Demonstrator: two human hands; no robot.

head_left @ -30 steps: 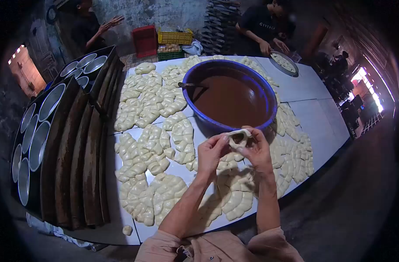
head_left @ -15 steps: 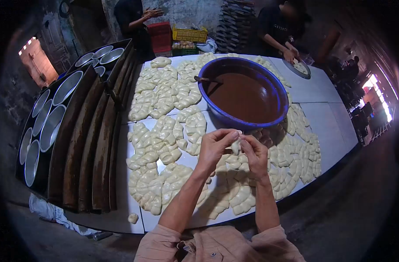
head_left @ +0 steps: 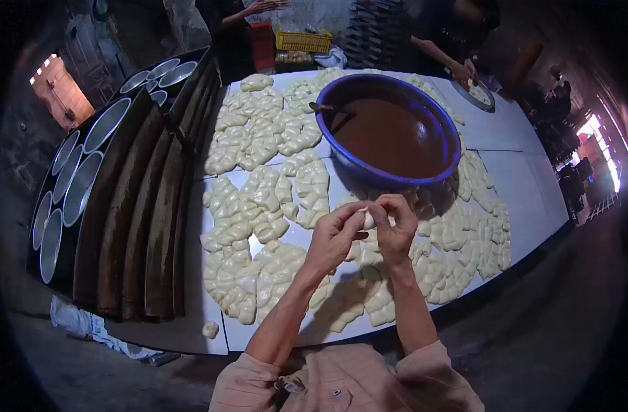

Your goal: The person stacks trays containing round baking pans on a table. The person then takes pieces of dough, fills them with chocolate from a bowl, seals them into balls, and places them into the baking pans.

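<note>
Between my two hands, over the table's middle, is a small pale piece of dough [head_left: 368, 218]. My left hand [head_left: 336, 237] pinches it from the left with thumb and fingers. From the right, the fingers of my right hand [head_left: 396, 223] close on the same piece, partly hiding it. Beneath and around them, many dough pieces [head_left: 259, 206] lie packed side by side on the white table [head_left: 513, 182]. Just beyond my hands stands a large blue basin [head_left: 396, 181] of brown filling [head_left: 389, 137], with a dark spoon handle [head_left: 322, 107] resting on its rim.
Dark racks holding round metal tins [head_left: 84, 185] stand along the left edge. One dough ball [head_left: 210, 329] lies alone at the near left corner. Across the table, a person's hands [head_left: 468, 72] are at a round tray [head_left: 480, 97]; another person stands far left. A yellow crate [head_left: 303, 41] is behind.
The dough between my hands hung lower and showed more; now it is gathered closer into my fingers. My view has tilted slightly, and the far-left person's hands have moved up in view.
</note>
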